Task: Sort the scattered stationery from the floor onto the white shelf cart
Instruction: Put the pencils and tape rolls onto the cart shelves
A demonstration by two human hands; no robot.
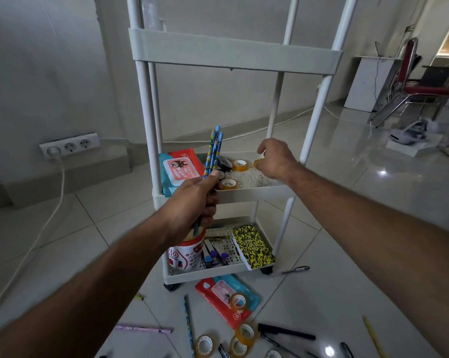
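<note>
My left hand [196, 198] grips a bunch of blue patterned pencils [214, 149] upright, above a red-and-white cup [186, 253] on the bottom tray of the white shelf cart [233, 51]. My right hand [276, 160] reaches over the middle tray and pinches a tape roll [257, 162], mostly hidden by the fingers. Two more tape rolls [240, 165] lie on that tray beside a red-and-teal pouch [180, 170]. A yellow speckled notebook [253, 246] lies on the bottom tray. On the floor lie several tape rolls [245, 333], pens [286, 332], pencils [188, 319] and another red pouch [226, 298].
A wall socket strip [69, 146] with a white cable sits at left. A red chair [422, 86] and a white cabinet [368, 81] stand at the far right. A black pen [297, 270] lies by the cart's right wheel, a pink pencil [143, 329] at the left.
</note>
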